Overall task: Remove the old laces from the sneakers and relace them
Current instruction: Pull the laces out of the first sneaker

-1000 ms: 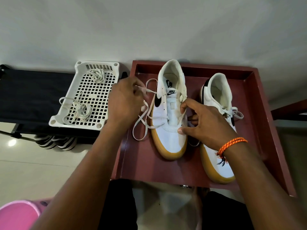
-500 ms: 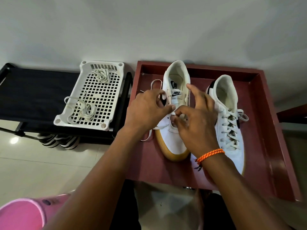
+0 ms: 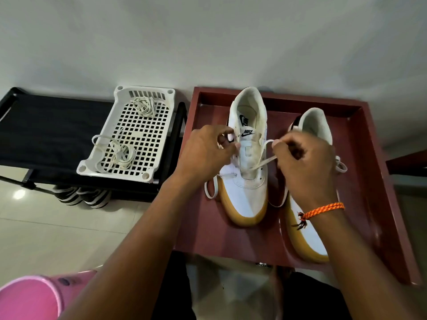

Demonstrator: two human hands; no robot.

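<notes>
Two white sneakers with tan soles stand side by side on a dark red tray (image 3: 369,158), toes toward the person. Over the left sneaker (image 3: 247,181) both hands work a white lace (image 3: 263,161). The right hand (image 3: 305,167) pinches one end of that lace between thumb and forefinger, its other fingers curled, and the strand runs taut from the pinch down to an eyelet on the shoe's right side. The left hand (image 3: 205,155) sits at the shoe's left side with its fingers (image 3: 225,144) curled in; it seems to pinch the other end near the tongue, though the grip itself is partly hidden. Slack lace loops out on the tray at both sides of this shoe. The right sneaker (image 3: 314,125) is already laced, with a loop showing past the right hand, and the right wrist, which wears an orange cord bracelet (image 3: 323,210), covers its middle. Left of the tray, a white plastic basket (image 3: 136,172) rests on a black rack (image 3: 46,139) and holds two bundles of old laces (image 3: 120,154). A pink tub (image 3: 27,299) sits at the lower left corner.
</notes>
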